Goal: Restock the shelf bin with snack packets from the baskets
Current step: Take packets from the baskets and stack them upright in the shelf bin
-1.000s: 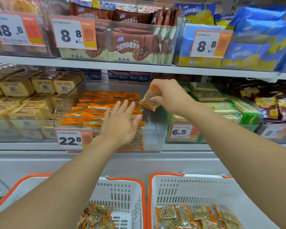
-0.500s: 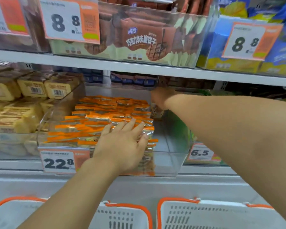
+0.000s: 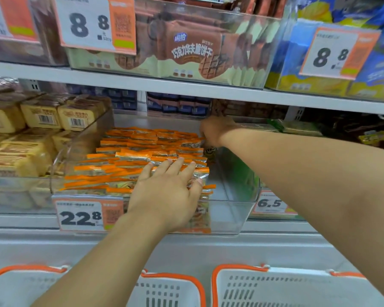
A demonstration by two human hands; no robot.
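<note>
Snack packets (image 3: 142, 156) crinkly foil, orange-edged, in clear rigid bin (image 3: 231, 216); left hand (image 3: 166, 196) flat on top

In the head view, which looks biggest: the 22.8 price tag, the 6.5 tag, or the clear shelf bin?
1. clear shelf bin
2. 22.8 price tag
3. 6.5 tag, though the bin partly hides it.

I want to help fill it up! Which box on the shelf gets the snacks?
Look at the lower shelf, under the brown biscuit bags. The clear bin in the middle holds rows of orange-edged packets, and the left hand rests on them. Its tag reads 22.8; its neighbours hold yellow cakes and green packs.
</note>
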